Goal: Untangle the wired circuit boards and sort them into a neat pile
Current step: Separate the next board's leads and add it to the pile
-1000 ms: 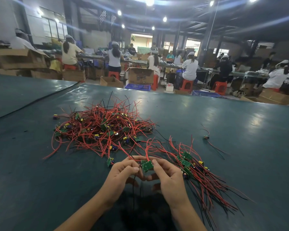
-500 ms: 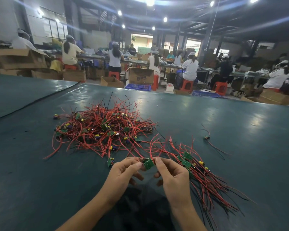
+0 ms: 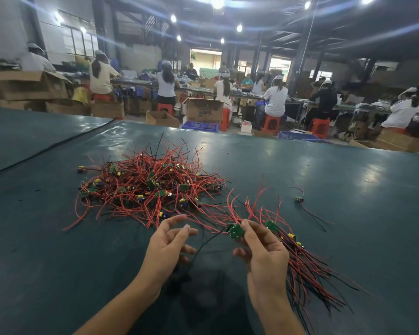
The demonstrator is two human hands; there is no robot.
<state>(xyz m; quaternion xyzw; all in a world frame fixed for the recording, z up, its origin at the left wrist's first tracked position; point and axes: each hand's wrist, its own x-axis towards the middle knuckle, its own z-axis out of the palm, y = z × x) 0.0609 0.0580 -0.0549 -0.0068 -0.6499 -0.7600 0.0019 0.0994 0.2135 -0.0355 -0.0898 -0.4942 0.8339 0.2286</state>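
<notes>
A tangled heap of small green circuit boards with red and black wires [image 3: 153, 187] lies on the dark green table [image 3: 348, 213], ahead and to the left. A sorted bundle [image 3: 307, 259], its wires trailing toward the lower right, lies beside my right hand. My right hand [image 3: 264, 252] pinches one green circuit board [image 3: 235, 232] between thumb and forefinger, its wires running back toward the heap. My left hand [image 3: 168, 245] hovers just left of it with fingers spread and relaxed, holding nothing.
One stray wired board [image 3: 300, 199] lies apart on the right. A seam [image 3: 49, 148] divides the table surface at far left. Beyond the far table edge, people sit on red stools among cardboard boxes [image 3: 205, 110] and blue crates.
My left hand has let go of the board and drawn away to the left with its fingers open. My right hand has carried the board to the right, toward the sorted bundle.
</notes>
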